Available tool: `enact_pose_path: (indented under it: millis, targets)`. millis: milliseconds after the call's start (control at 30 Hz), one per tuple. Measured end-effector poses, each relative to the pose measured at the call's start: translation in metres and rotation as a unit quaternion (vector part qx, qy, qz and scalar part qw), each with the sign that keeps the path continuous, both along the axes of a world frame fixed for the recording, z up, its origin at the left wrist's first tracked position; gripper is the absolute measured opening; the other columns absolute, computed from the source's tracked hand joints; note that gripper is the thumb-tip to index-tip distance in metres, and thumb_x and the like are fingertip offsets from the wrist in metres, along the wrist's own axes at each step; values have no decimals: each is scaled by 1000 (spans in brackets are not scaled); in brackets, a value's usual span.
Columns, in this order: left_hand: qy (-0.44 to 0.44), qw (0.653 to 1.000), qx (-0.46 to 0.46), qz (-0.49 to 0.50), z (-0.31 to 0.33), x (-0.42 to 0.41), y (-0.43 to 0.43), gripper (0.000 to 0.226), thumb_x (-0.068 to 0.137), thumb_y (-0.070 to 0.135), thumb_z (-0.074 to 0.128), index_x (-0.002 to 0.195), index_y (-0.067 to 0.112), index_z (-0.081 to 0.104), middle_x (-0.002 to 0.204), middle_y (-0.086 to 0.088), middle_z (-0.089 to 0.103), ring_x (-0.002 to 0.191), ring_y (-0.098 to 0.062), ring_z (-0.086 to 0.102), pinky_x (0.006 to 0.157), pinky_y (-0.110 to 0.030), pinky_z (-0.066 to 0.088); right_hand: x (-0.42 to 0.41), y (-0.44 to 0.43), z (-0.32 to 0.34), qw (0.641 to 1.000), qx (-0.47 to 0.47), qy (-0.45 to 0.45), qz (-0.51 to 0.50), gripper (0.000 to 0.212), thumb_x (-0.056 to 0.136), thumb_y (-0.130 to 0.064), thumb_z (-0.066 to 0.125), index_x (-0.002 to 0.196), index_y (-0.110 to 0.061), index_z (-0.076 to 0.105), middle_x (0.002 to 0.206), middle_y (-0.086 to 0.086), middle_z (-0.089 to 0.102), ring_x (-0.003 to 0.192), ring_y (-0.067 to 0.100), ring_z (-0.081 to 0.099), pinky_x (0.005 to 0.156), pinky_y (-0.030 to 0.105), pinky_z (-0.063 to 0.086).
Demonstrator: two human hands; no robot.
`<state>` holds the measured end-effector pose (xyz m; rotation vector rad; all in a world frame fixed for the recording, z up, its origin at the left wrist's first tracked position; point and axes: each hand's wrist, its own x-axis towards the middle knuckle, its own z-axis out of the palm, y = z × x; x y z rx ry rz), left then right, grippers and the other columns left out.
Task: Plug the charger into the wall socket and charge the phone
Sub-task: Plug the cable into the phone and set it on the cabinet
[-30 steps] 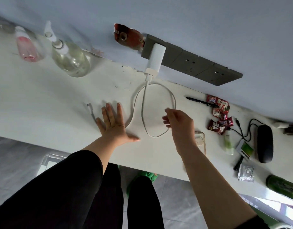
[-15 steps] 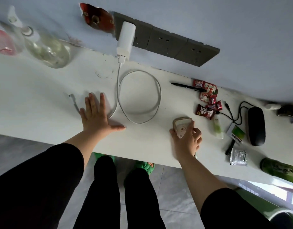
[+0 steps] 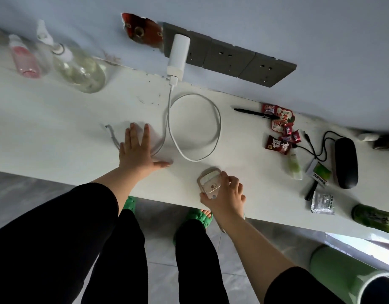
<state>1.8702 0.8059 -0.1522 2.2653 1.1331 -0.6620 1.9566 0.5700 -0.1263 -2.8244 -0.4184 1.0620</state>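
head view: right hand (image 3: 225,195) grips phone (image 3: 209,183) on table (image 3: 57,128)

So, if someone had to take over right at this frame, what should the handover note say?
Left hand: flat on the table, open, lying over part of the cable.
Right hand: fingers curled around the phone near the table's front edge.
Done: charger is in the wall socket; cable runs from it in a loop across the table.
Left: the cable's free end lies beside the left hand, not yet in the phone. Bring them together and plug in.
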Motion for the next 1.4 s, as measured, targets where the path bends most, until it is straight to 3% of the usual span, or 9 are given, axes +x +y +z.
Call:
enact_pose_path:
  millis: [167, 333, 433, 700, 833, 933, 1067, 1233, 1400]
  targets:
    - [-138, 986, 93, 0, 14, -27, 21, 79, 77, 53, 63, 143, 21, 34, 154, -10, 29, 142, -30, 25, 112, -44, 26, -46, 40, 7, 1000, 6, 24, -5, 85, 65, -53, 70, 136, -23, 33, 132, 4, 40, 121, 28, 38, 94, 43, 39]
    - [-179, 912, 0, 368, 16, -38, 45, 53, 78, 30, 71, 120, 7, 48, 123, -18, 52, 112, -33, 52, 88, -38, 45, -69, 91, 5, 999, 22, 32, -6, 87, 60, -56, 70, 133, -25, 35, 127, 2, 41, 118, 27, 40, 91, 44, 40]
    - [-167, 869, -80, 458, 16, -37, 54, 50, 80, 23, 71, 117, 2, 44, 116, -20, 60, 98, -32, 60, 75, -30, 42, -69, 116, 4, 999, 29, 20, -14, 87, 59, -56, 71, 132, -25, 34, 127, 2, 41, 118, 27, 40, 90, 44, 38]
    - [-115, 947, -74, 291, 8, -45, 83, 20, 88, 18, 54, 104, 7, 60, 102, -13, 68, 86, -29, 60, 69, -29, 39, -70, 156, 6, 1000, 11, 11, -8, 85, 60, -56, 73, 130, -23, 36, 126, 7, 42, 115, 32, 43, 91, 45, 39]
    - [-230, 918, -112, 304, 24, -47, 95, 16, 90, 14, 50, 103, 7, 56, 97, -13, 69, 76, -23, 64, 69, -30, 47, -73, 165, 14, 998, 48, 28, -22, 88, 59, -53, 75, 131, -23, 34, 126, 5, 38, 119, 29, 39, 93, 48, 41]
    - [-295, 897, -172, 280, 50, -51, 111, 19, 94, 12, 44, 108, 11, 57, 92, -3, 70, 55, -1, 62, 59, -18, 51, -73, 173, 30, 994, 99, 33, -26, 91, 59, -48, 77, 135, -22, 34, 126, 6, 38, 120, 28, 38, 95, 50, 45]
    - [-302, 927, -163, 150, 104, -63, 133, 22, 94, 29, 51, 103, 19, 68, 75, 12, 67, 54, 7, 54, 52, -5, 37, -67, 179, 67, 990, 130, 24, 42, 94, 58, -48, 78, 137, -23, 34, 126, 3, 39, 119, 24, 40, 96, 46, 45]
    - [-262, 931, -236, 94, 184, -74, 149, 21, 84, 44, 59, 88, 32, 76, 63, 12, 65, 41, -5, 42, 42, -8, 32, -58, 179, 136, 963, 208, -37, 169, 95, 60, -55, 75, 139, -13, 41, 127, 8, 52, 115, 27, 50, 97, 45, 49]
    - [-212, 931, -291, 59, 246, -79, 150, 14, 83, 41, 62, 79, 40, 76, 66, 14, 68, 54, -8, 49, 49, -11, 32, -42, 177, 196, 934, 230, -95, 257, 101, 60, -61, 73, 141, -15, 34, 131, 10, 58, 117, 31, 55, 98, 46, 47]
